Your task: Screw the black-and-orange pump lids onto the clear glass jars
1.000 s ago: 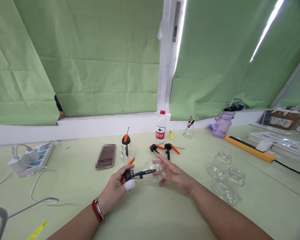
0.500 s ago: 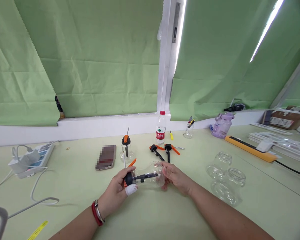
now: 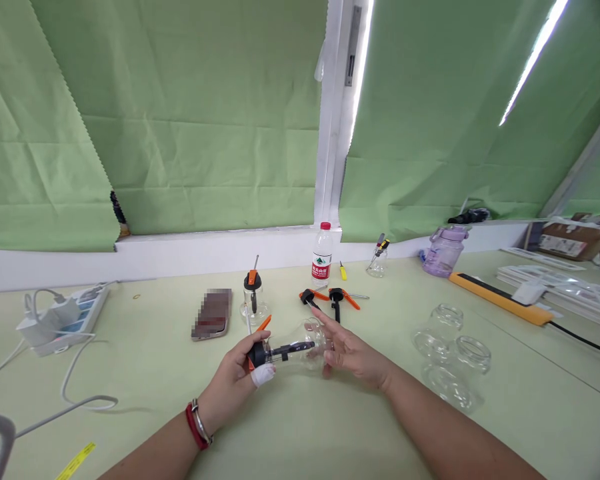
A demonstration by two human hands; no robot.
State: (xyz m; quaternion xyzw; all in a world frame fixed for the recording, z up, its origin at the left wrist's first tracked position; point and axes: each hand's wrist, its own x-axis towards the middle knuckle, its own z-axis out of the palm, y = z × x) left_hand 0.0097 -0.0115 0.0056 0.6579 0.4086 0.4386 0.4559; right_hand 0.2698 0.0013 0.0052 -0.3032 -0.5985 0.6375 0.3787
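Observation:
A clear glass bottle (image 3: 307, 343) lies on its side just above the pale green table, fitted with a black and orange pump cap (image 3: 257, 354). My left hand (image 3: 237, 380), its thumb wrapped in white tape, is closed around the cap end. My right hand (image 3: 347, 350) is at the bottle's base, fingers stretched out and touching the glass. A red and silver bracelet (image 3: 197, 423) circles my left wrist.
Behind stand another capped bottle (image 3: 253, 298), loose pump caps (image 3: 330, 299), a water bottle (image 3: 321, 253) and a phone (image 3: 211, 313). Empty glass bottles (image 3: 453, 353) lie at the right, beyond them a purple jug (image 3: 445, 250). A power strip (image 3: 63, 319) with cables sits at the left.
My right hand, which gripped the bottle's base half a second ago, has opened its fingers again. The bottle has turned slightly in my left hand.

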